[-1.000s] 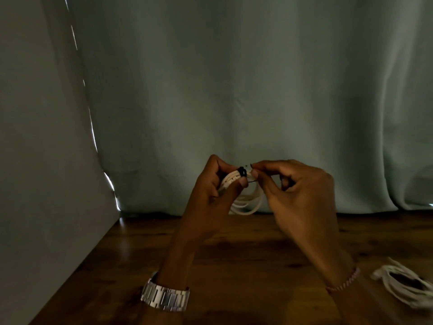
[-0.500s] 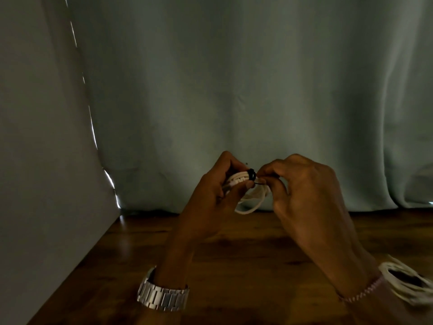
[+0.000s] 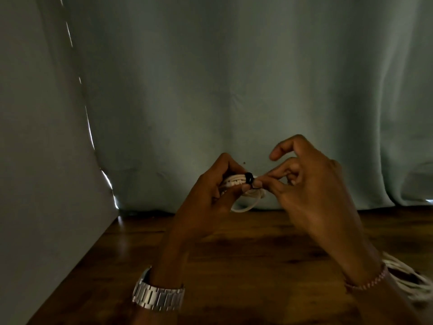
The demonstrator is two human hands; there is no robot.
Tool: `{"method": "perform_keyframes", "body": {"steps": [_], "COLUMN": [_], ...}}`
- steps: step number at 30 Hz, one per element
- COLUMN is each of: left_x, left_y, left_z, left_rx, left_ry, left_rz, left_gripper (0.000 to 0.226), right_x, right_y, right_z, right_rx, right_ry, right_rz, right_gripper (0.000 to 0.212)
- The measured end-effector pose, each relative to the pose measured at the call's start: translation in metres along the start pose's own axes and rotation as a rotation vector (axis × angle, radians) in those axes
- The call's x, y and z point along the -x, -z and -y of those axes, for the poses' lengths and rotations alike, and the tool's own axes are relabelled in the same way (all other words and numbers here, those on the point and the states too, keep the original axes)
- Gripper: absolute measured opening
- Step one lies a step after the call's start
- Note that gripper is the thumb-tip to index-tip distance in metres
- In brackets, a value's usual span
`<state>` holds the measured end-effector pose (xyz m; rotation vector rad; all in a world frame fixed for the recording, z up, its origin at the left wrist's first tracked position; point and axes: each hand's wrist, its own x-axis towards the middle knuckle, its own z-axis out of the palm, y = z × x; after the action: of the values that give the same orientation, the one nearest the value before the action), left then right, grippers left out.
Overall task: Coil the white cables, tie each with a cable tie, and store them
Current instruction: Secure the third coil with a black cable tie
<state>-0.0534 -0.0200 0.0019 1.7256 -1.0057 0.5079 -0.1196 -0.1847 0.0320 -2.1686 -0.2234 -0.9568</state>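
My left hand (image 3: 210,195) grips a small coil of white cable (image 3: 246,202) held up above the wooden table (image 3: 234,254). A black cable tie (image 3: 248,178) is wrapped round the top of the coil. My right hand (image 3: 304,188) pinches the thin end of the tie just right of the coil with thumb and a bent finger, while its index finger sticks up free. The lower loop of the coil hangs below both hands.
A second bundle of white cable (image 3: 407,277) lies on the table at the right edge, partly behind my right wrist. A grey-green curtain (image 3: 234,90) hangs behind the table, and a plain wall (image 3: 35,184) closes off the left side.
Both hands have shifted slightly right with the coil. My right index finger has lifted away from the tie, and the pinch now sits lower, beside the coil.
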Motion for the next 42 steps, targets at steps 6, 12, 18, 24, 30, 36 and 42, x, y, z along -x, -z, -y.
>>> {"method": "perform_keyframes", "body": {"steps": [6,12,18,24,30,36,42], "left_x": [-0.001,-0.001,0.0,0.0,-0.001,-0.001,-0.003], "left_y": [-0.003,-0.009,-0.003,-0.007,-0.011,-0.011,-0.008], "left_z": [-0.002,-0.005,-0.007,-0.005,-0.002,-0.001,0.001], "left_rx": [-0.018,-0.07,-0.052,-0.075,-0.004,0.07,0.131], "left_ry": [0.0,-0.01,-0.039,-0.032,-0.008,0.005,0.038], "left_rz": [0.033,0.08,0.062,0.132,0.041,-0.053,-0.153], "left_gripper": [0.012,0.011,0.012,0.011,0.014,0.02,0.018], "right_x": [0.002,0.001,-0.001,-0.001,-0.003,0.0,-0.004], "right_y": [0.001,0.007,0.006,0.009,0.009,-0.001,-0.01], "right_z": [0.001,-0.001,-0.001,0.001,-0.005,-0.01,-0.017], "right_rx": [0.028,0.12,0.078,0.072,0.121,0.093,0.089], "right_ry": [-0.077,-0.107,-0.091,-0.105,-0.015,0.2,0.28], "right_rz": [-0.014,0.069,0.035,0.052,0.041,-0.155,-0.155], "right_gripper": [0.043,0.047,0.05,0.045,0.026,0.016,0.015]}}
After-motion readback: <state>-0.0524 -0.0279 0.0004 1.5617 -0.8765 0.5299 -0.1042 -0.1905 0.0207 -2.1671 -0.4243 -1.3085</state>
